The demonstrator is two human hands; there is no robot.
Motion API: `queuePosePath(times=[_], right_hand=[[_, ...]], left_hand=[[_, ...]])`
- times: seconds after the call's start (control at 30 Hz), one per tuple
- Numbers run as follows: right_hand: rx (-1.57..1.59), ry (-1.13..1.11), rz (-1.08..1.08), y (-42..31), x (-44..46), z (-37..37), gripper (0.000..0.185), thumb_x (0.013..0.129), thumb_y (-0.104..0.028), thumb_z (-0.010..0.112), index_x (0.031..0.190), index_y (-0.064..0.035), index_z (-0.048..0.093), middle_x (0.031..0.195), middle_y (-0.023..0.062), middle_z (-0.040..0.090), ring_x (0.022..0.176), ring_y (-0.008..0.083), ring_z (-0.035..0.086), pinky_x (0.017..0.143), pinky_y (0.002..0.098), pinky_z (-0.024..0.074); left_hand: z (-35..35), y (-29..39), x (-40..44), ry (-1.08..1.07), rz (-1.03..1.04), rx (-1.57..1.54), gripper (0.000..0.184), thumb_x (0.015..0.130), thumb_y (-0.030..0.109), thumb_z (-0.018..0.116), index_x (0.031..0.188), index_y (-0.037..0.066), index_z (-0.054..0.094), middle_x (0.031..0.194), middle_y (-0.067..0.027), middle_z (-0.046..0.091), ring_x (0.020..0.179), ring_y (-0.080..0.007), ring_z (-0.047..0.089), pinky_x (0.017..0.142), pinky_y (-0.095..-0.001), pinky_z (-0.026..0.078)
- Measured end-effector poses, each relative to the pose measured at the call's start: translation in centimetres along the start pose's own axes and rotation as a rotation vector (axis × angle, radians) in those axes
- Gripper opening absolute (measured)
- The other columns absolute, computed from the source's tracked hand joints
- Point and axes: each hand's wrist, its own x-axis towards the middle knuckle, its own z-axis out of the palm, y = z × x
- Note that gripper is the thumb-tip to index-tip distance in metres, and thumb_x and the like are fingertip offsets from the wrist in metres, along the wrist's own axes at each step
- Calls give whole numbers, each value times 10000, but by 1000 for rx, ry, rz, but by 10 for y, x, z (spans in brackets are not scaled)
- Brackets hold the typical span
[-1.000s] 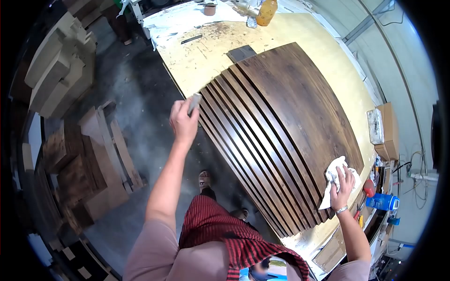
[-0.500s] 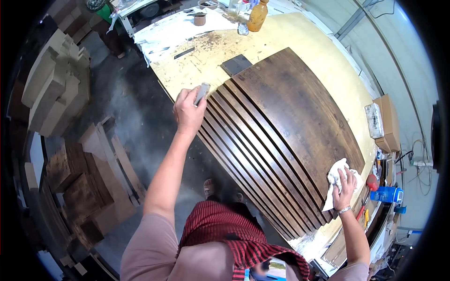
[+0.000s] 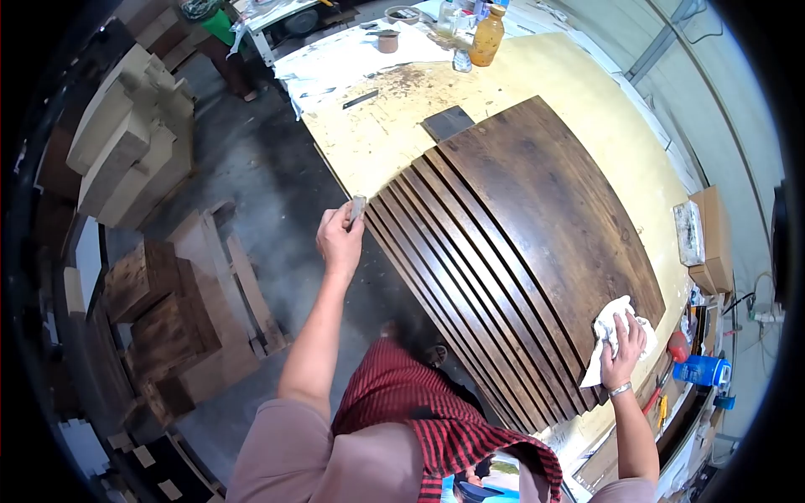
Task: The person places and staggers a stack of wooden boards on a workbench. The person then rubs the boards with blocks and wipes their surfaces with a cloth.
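Note:
A stack of dark brown wooden panels point(image 3: 553, 201) lies fanned out in steps, each panel's edge showing beside the one above. My left hand point(image 3: 339, 243) is closed round a small grey block point(image 3: 358, 209), just off the far left corner of the lowest panels. Whether the block touches a panel edge I cannot tell. At the near right end, my right hand point(image 3: 624, 348) grips a crumpled white cloth point(image 3: 602, 339) and presses it on the top panel. Part of the cloth is hidden under the fingers.
The stack rests on a yellowish worktable point(image 3: 579, 71). Beyond it are a dark square plate point(image 3: 448, 123), an amber bottle point(image 3: 487, 38) and a brown cup point(image 3: 387, 42). Blue container point(image 3: 701, 370) and tools line the right side. Wooden pieces point(image 3: 159, 302) stand on the floor at left.
My left hand has moved nearer to me with the grey block, along the stack's left corner. The right hand stays on the cloth at the near end. The whole view has shifted slightly.

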Motion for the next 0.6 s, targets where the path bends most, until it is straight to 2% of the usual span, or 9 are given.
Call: queuePosePath(times=[0.13, 0.23, 0.33, 0.37, 0.47, 0.6], right_hand=[[-43, 49, 77, -8, 3, 7, 617, 718, -122, 577, 1335, -113, 598, 1379, 178, 534, 1269, 394, 465, 1132, 505, 273], [-54, 60, 162, -30, 17, 11, 617, 734, -125, 572, 1351, -119, 585, 1393, 175, 521, 1286, 399, 450, 1140, 509, 261], [-72, 56, 229, -58, 35, 19, 625, 742, -125, 579, 1367, -127, 568, 1412, 171, 502, 1303, 400, 434, 1148, 512, 248], [-80, 55, 254, -69, 45, 22, 627, 744, -124, 580, 1371, -129, 565, 1417, 170, 498, 1306, 399, 432, 1149, 513, 247], [-94, 29, 343, -104, 78, 31, 628, 761, -114, 582, 1388, -141, 550, 1435, 161, 487, 1322, 400, 416, 1151, 519, 231], [-100, 69, 401, -142, 123, 44, 613, 778, -121, 586, 1389, -155, 550, 1432, 154, 495, 1320, 392, 412, 1145, 512, 238]], left_hand=[[-7, -5, 13, -66, -20, 7, 275, 768, 75, 754, 1043, 90, 761, 808, -33, 629, 698, -157, 629, 674, -302, 512], [-3, -28, 59, 35, -76, -102, 273, 765, 60, 755, 1036, 90, 766, 802, -25, 632, 679, -146, 629, 678, -294, 520], [9, -40, 138, -23, 1, -107, 259, 778, 79, 743, 1033, 55, 705, 824, -64, 670, 703, -179, 656, 687, -316, 528], [9, -23, 165, -37, -13, -84, 240, 790, 96, 729, 1015, 44, 663, 840, -86, 691, 720, -205, 673, 691, -334, 530], [31, -31, 259, -52, 112, 101, 183, 793, 125, 722, 955, 86, 645, 877, -85, 678, 815, -283, 678, 722, -408, 522], [73, -51, 357, -76, 282, 202, 149, 805, 155, 716, 923, 117, 634, 885, -102, 633, 837, -343, 635, 695, -466, 484]])
